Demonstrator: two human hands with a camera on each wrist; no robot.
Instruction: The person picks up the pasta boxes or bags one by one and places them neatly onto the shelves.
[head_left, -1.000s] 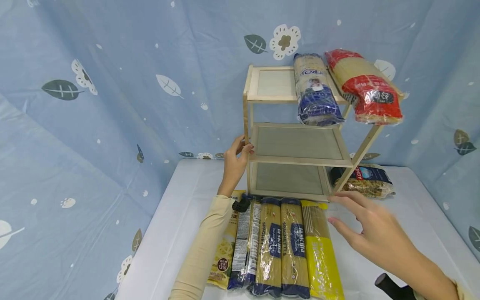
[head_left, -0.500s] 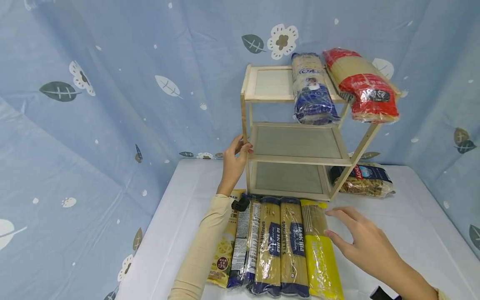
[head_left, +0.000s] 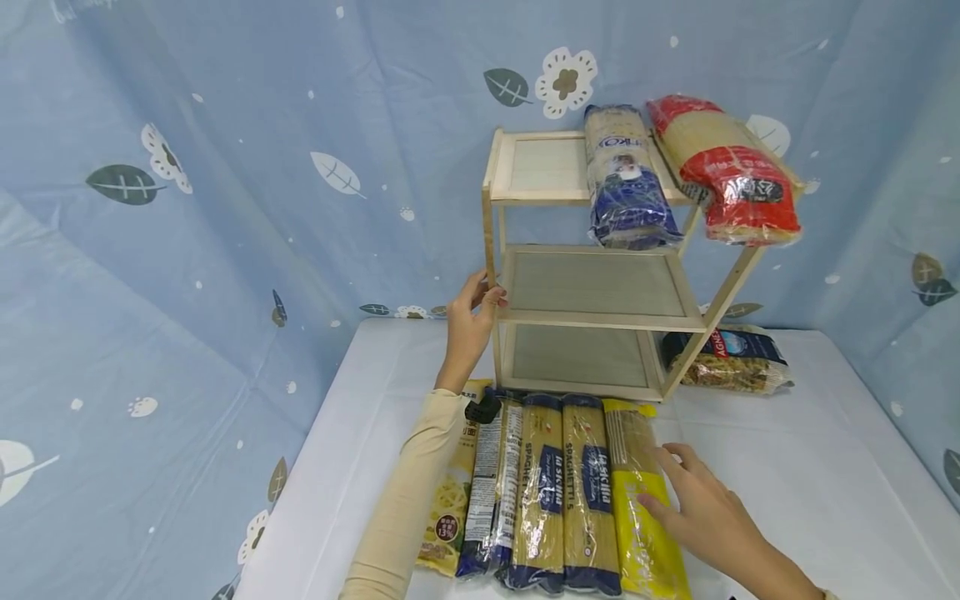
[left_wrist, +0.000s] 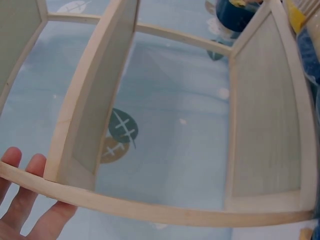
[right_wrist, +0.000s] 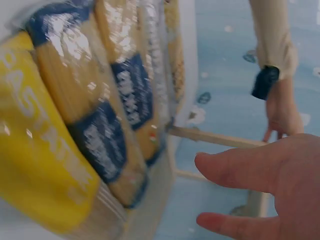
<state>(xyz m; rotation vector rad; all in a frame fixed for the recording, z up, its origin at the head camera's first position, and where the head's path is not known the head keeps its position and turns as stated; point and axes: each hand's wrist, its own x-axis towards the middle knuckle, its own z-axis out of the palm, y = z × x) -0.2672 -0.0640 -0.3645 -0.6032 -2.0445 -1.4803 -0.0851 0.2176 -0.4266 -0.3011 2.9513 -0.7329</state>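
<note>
Yellow packet (head_left: 647, 546), near side of rack (head_left: 600, 319), lies just left of your right hand (head_left: 705, 508), long axis near-far; fingers spread, contact unclear. Your left hand (head_left: 469, 329), farther off, grips left post (head_left: 489, 233).

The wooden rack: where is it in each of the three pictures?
Head view: the wooden rack stands right of centre.
Left wrist view: the wooden rack fills most of the picture.
Right wrist view: the wooden rack is low in the middle, partly behind the right hand.
Shared landmark: the left hand, seen in all three.
</note>
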